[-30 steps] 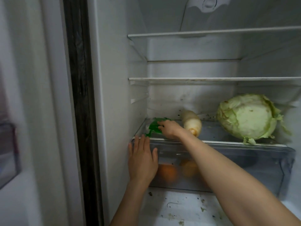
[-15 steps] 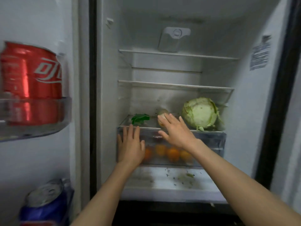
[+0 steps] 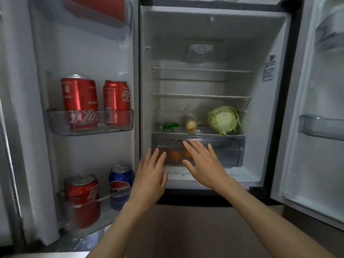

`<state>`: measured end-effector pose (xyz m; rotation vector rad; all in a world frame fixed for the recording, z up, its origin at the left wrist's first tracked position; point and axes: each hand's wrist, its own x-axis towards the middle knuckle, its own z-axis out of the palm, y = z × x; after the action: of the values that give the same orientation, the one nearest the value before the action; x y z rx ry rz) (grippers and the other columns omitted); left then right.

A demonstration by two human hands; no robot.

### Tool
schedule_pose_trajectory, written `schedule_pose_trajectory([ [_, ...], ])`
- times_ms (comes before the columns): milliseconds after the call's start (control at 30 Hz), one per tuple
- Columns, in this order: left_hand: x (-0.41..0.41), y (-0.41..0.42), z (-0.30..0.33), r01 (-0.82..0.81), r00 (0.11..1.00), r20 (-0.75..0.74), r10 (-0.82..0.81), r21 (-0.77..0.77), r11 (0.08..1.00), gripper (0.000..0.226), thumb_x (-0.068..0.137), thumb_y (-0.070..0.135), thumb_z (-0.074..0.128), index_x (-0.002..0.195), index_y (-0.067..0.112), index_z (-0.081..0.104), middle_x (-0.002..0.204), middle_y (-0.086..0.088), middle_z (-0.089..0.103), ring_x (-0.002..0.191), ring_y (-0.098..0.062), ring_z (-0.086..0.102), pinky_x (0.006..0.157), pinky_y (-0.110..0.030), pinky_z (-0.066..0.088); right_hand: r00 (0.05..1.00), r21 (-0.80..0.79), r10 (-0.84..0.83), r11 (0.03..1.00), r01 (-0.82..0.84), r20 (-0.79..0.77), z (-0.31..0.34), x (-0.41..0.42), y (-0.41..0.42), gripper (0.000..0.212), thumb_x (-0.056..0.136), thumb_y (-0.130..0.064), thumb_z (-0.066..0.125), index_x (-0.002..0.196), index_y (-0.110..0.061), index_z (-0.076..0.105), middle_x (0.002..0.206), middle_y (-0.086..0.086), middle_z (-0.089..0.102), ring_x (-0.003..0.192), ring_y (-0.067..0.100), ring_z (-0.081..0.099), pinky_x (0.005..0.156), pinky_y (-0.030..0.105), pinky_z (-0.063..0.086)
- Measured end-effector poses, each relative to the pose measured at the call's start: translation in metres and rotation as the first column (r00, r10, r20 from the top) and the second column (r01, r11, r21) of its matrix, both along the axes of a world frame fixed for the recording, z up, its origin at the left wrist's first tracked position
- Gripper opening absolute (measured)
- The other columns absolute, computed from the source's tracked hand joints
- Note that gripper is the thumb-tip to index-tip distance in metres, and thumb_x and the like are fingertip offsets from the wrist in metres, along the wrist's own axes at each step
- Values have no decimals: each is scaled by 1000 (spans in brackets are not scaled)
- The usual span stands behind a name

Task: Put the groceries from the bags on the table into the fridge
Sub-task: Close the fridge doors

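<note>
The fridge stands open in front of me. On the glass shelf (image 3: 202,131) above the clear drawer (image 3: 229,151) lie a green leafy item (image 3: 169,126) at the left, a pale radish (image 3: 191,124) in the middle and a cabbage (image 3: 224,119) at the right. Oranges (image 3: 175,155) show through the drawer's front. My left hand (image 3: 151,173) and my right hand (image 3: 202,162) hover in front of the drawer with fingers spread, holding nothing and clear of the drawer's front.
The left door's bins hold two red cans (image 3: 80,100) higher up, then a red can (image 3: 82,192) and a blue can (image 3: 121,180) lower down. The right door (image 3: 316,127) stands open with a bare bin. Two wire shelves (image 3: 201,95) above carry nothing.
My right hand let go of the green item on the shelf and drew back. My left hand left the drawer's front. My view pulled back from the fridge, showing both doors.
</note>
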<state>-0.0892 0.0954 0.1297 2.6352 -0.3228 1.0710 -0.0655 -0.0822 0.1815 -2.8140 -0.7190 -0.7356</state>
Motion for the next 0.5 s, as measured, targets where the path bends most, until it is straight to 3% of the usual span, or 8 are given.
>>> schedule_pose_trajectory([
  [133,-34,29,14,20,998,54,-23,57,998,53,96,24,45,145,12,28,154,-10,21,144,-26,5,116,-43,15,999,23,25,999,-26,29,7,-36,32,59,99,-41,33,150,-24,8,159,-1,8,147,15,2,117,40,-2],
  [300,-73,82,27,50,987,146,-68,121,991,51,91,21,43,141,10,36,149,-15,32,142,-27,13,112,-49,26,991,143,58,987,-76,123,17,-73,86,54,100,-35,34,149,-22,16,157,1,17,146,16,8,118,40,2],
  [500,-120,162,59,-10,930,361,-62,194,981,50,88,9,47,137,7,40,151,-15,29,143,-30,12,116,-48,15,933,248,140,941,-230,331,45,-109,178,48,96,-25,39,142,-11,37,146,10,41,139,23,32,116,41,11],
])
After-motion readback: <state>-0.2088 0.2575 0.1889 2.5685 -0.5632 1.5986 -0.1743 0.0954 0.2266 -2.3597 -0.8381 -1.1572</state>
